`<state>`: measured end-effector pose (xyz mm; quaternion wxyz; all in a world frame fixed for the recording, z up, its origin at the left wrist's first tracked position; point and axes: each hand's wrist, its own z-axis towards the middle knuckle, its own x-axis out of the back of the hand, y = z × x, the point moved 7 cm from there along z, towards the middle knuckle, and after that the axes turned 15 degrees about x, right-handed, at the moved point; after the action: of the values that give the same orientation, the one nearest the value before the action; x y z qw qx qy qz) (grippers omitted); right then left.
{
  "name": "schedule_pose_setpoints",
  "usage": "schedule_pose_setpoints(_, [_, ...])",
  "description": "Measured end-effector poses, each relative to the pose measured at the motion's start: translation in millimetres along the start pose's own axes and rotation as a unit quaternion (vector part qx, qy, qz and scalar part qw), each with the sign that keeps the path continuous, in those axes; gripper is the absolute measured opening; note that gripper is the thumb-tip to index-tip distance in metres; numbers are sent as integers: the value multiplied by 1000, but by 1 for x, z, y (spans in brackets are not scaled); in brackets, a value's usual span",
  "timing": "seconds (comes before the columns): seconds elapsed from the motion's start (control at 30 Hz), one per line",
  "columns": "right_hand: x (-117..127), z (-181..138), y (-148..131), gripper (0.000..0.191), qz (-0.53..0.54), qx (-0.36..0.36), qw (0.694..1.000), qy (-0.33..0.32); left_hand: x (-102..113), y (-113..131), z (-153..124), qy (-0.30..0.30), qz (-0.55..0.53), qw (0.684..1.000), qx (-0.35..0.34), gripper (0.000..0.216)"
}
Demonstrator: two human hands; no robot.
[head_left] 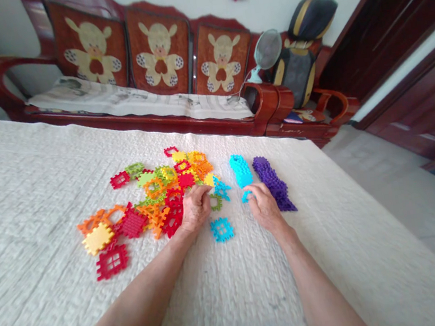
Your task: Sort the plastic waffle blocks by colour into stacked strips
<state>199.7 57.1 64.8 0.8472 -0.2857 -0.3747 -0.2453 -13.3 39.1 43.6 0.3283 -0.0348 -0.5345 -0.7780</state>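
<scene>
My right hand (pixel 264 207) is closed on a light-blue interlocking tile (pixel 246 196), just in front of a row of stacked light-blue tiles (pixel 240 169). My left hand (pixel 197 207) has its fingers pinched together at the right side of a mixed heap of red, orange, yellow and green tiles (pixel 155 188). Whatever it holds, if anything, is hidden. Beyond its fingertips lie a yellow piece (pixel 209 180) and a blue triangular piece (pixel 221 188). A green tile (pixel 216 202) is partly covered beside the left hand. Nearer me lies a square blue window tile (pixel 222 230).
A row of purple tiles (pixel 273 183) stands right of the blue row. Everything lies on a table with a white quilted cover (pixel 235 299). Behind it are a wooden sofa (pixel 131 113) with bear cushions, a small fan (pixel 268 50) and a chair (pixel 297 75).
</scene>
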Motion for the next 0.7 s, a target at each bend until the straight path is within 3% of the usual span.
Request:
schedule_pose_setpoints(0.17, [-7,-4,-3,30,-54,-42,996,60,1,2,0,0,0,1000,-3,21])
schedule_pose_setpoints(0.37, [-15,-11,-6,44,-106,-57,991,66,0,0,-1,4,-4,1000,-12,21])
schedule_pose_setpoints(0.53, [-12,-8,6,58,-77,-65,990,94,0,2,-1,6,-3,1000,-22,21])
schedule_pose_setpoints(0.7, [-11,12,23,57,-97,-93,984,120,0,2,-1,4,2,1000,-15,20])
